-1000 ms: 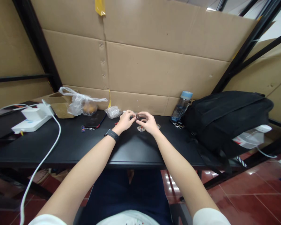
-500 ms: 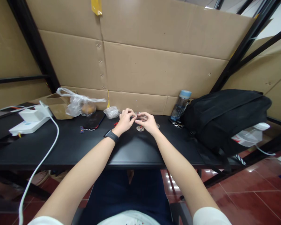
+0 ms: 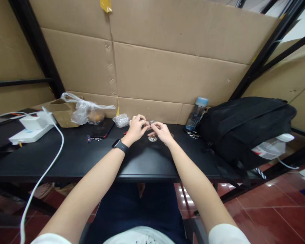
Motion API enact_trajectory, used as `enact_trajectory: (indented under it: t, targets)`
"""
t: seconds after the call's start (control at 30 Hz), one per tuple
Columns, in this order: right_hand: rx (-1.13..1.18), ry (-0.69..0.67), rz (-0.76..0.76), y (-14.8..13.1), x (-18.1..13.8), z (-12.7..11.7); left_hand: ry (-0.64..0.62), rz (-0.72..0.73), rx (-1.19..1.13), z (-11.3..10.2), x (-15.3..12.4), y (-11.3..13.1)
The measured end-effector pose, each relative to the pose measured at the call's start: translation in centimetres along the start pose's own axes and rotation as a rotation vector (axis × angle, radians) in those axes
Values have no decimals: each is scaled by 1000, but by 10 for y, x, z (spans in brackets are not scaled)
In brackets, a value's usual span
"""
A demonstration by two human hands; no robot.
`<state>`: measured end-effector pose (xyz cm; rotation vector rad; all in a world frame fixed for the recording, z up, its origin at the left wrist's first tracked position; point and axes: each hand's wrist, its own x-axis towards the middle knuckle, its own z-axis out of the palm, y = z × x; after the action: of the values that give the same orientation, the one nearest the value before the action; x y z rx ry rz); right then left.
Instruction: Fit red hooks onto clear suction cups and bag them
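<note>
My left hand (image 3: 136, 128) and my right hand (image 3: 161, 131) meet above the back of the black table (image 3: 73, 159). Their fingers are pinched together on a small clear object (image 3: 149, 124) held between them, too small to name. A black watch sits on my left wrist (image 3: 121, 146). Just below the hands a small round shiny piece (image 3: 152, 138) lies on the table. A small crumpled clear bag (image 3: 121, 120) lies to the left of my left hand.
A black backpack (image 3: 244, 125) fills the table's right end, with a blue-capped bottle (image 3: 197, 113) and keys beside it. On the left are a phone (image 3: 101, 129), a plastic bag with fruit (image 3: 87, 112), a cardboard box, a white power strip (image 3: 30, 130) and its cable. Cardboard panels stand behind.
Both hands have stayed together at the same spot, lifting slightly and working the small object with the fingertips. The dark piece seen between the fingers a second ago no longer shows.
</note>
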<state>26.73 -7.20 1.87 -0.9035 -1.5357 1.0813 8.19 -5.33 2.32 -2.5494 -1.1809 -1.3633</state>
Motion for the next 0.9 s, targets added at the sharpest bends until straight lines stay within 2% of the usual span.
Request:
enact_trajectory:
  t: [0.1, 0.2, 0.37, 0.5, 0.6, 0.73, 0.8, 0.9]
  targets:
    - [-27, -15, -27, 0, 0, -2, 20, -17, -1, -1, 1, -3]
    - [-101, 1, -81, 4, 2, -4, 1, -14, -17, 0, 1, -6]
    - [-272, -33, -86, 8, 3, -7, -31, -15, -45, 0, 2, -7]
    - [-530, -55, -235, 6, 4, -11, -13, -32, -148, -7, 4, -10]
    - [-636, -88, -266, 5, 5, -13, -160, -2, -130, -9, 2, -14]
    - [-592, -89, -250, 8, 7, -16, -391, 49, -63, -4, -2, -18]
    - [-582, -97, -245, 10, 7, -16, -438, 72, -82, -2, -2, -19]
    - [-596, -131, -231, 12, 7, -16, -426, 70, -73, 0, -1, -21]
